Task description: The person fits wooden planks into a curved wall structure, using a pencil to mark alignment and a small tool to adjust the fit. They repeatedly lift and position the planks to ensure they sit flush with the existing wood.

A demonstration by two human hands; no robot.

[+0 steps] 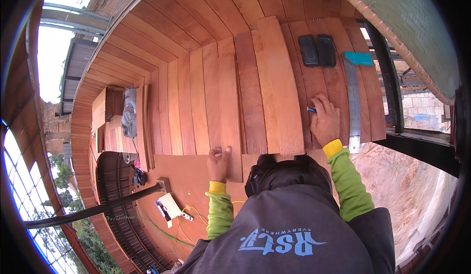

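Observation:
My left hand is closed around the near end of a narrow reddish plank, which sticks out past the front ends of the boards beside it. Between the fingertips of my right hand is a blue pen; that hand rests on the boards at the right. Left of it, a loose, slightly slanted plank lies on top of the others. A square with a metal blade and teal handle lies to the right of my right hand. Beyond that hand sits a black two-part case.
A curved wooden bench back rises behind the boards. At the left are stacked planks, a grey cloth bundle and a wooden box. A black metal bar, a white box and yellow cable lie lower left.

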